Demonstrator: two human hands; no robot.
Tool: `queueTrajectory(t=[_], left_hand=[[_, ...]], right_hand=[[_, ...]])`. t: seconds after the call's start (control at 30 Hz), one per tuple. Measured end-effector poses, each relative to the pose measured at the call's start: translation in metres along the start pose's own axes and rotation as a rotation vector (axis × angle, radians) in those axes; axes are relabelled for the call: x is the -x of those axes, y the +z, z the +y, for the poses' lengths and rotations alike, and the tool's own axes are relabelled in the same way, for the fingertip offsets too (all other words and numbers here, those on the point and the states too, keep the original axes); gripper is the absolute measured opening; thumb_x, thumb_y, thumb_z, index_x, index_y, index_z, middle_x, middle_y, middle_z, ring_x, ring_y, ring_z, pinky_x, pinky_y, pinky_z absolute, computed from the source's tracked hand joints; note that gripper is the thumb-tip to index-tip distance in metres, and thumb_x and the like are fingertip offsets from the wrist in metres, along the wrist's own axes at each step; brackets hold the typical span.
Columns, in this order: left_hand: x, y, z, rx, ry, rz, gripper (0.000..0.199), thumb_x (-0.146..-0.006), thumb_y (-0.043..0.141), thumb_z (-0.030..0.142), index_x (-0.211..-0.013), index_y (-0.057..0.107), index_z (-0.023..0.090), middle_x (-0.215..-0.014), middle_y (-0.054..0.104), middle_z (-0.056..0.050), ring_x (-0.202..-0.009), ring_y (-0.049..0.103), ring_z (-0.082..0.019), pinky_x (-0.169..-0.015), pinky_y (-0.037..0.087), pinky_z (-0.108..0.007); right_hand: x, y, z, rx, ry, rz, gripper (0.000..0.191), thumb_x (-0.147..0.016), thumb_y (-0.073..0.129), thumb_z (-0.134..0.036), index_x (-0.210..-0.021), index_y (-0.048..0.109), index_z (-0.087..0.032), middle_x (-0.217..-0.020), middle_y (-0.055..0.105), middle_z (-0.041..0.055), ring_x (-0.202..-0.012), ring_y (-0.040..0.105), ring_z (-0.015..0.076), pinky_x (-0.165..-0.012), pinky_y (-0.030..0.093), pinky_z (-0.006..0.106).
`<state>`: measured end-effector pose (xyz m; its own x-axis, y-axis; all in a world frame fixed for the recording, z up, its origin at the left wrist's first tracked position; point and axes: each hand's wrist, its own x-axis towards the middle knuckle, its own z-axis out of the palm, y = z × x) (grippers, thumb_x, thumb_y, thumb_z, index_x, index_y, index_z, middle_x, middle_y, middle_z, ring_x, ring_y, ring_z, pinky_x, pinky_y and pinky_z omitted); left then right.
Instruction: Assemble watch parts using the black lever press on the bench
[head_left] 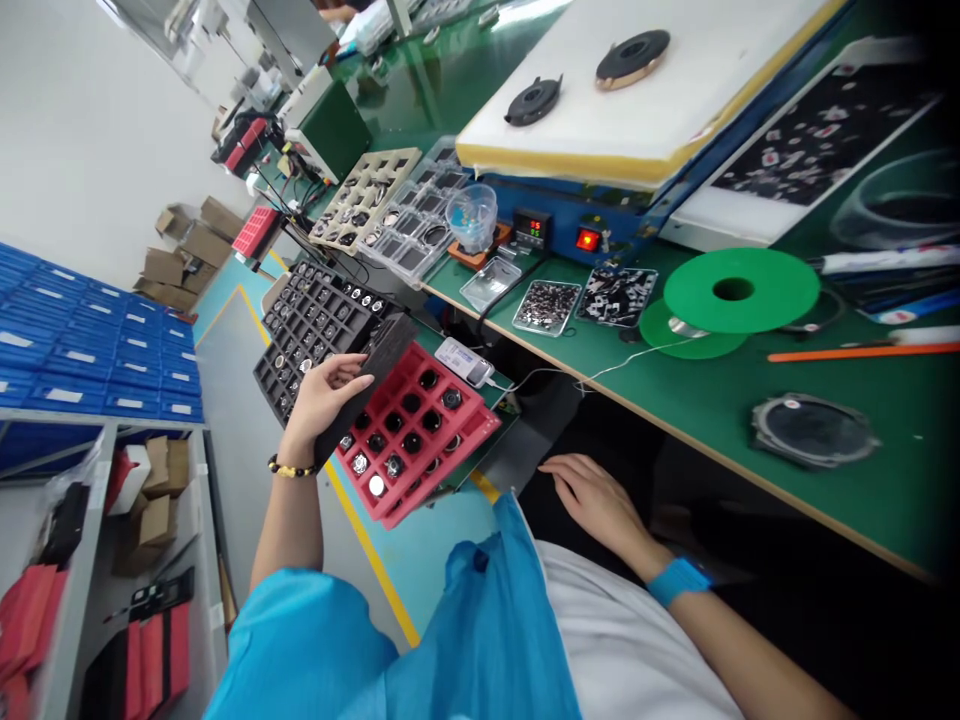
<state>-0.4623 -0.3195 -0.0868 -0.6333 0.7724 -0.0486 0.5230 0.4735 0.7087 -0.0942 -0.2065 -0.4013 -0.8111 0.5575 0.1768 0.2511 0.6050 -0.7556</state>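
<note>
My left hand (328,398), with a beaded bracelet at its wrist, grips the edge of a black tray (379,365). That tray is held tilted, above the left part of a red tray (411,425) whose compartments hold round watch parts. Beside it are black compartment trays (319,330) filled with small round parts. My right hand (596,500), with a blue band at the wrist, lies with its fingers stretched out on dark cloth at my lap and holds nothing. A white phone-like device (463,362) with a cable is near the red tray.
The green workbench (675,430) bears a green spool (739,290), a large watch piece (814,430), small-part trays (546,307) and a blue heating unit (570,215) with a white top. Blue bins (97,345) stand on a shelf at left.
</note>
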Motion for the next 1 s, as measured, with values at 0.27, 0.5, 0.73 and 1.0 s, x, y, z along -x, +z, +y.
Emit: queueTrajectory(t=[0.27, 0.5, 0.73, 1.0], left_hand=[[0.001, 0.003, 0.005, -0.012, -0.013, -0.013, 0.05, -0.081, 0.085, 0.049, -0.122, 0.077, 0.021, -0.104, 0.073, -0.005, -0.09, 0.065, -0.02, -0.083, 0.052, -0.032], [0.001, 0.003, 0.001, -0.046, 0.002, -0.038, 0.046, -0.084, 0.084, 0.048, -0.123, 0.076, 0.024, -0.107, 0.074, -0.005, -0.091, 0.065, -0.02, -0.084, 0.051, -0.033], [0.001, 0.004, 0.004, -0.042, 0.022, -0.041, 0.045, -0.085, 0.084, 0.046, -0.123, 0.076, 0.025, -0.105, 0.073, -0.004, -0.089, 0.065, -0.019, -0.082, 0.051, -0.033], [0.0, 0.002, 0.003, -0.071, 0.031, -0.063, 0.043, -0.086, 0.083, 0.046, -0.123, 0.076, 0.027, -0.103, 0.072, -0.003, -0.089, 0.064, -0.019, -0.081, 0.051, -0.032]], right_hand=[[-0.004, 0.001, -0.003, 0.053, 0.01, -0.032, 0.032, -0.104, 0.045, -0.022, -0.117, 0.075, -0.024, -0.12, 0.073, 0.0057, -0.114, 0.067, 0.0245, -0.099, 0.057, 0.043], [-0.007, 0.001, -0.003, 0.065, 0.008, -0.055, 0.033, -0.105, 0.044, -0.023, -0.118, 0.075, -0.024, -0.119, 0.073, 0.0053, -0.113, 0.066, 0.0247, -0.097, 0.056, 0.044], [-0.011, 0.001, -0.01, 0.048, 0.064, -0.098, 0.034, -0.106, 0.043, -0.031, -0.115, 0.075, -0.023, -0.119, 0.073, 0.0065, -0.114, 0.066, 0.0265, -0.099, 0.055, 0.047], [-0.031, -0.007, -0.038, -0.278, 0.291, -0.206, 0.04, -0.103, 0.047, -0.05, -0.116, 0.075, -0.025, -0.12, 0.075, 0.01, -0.115, 0.069, 0.0323, -0.105, 0.055, 0.057]])
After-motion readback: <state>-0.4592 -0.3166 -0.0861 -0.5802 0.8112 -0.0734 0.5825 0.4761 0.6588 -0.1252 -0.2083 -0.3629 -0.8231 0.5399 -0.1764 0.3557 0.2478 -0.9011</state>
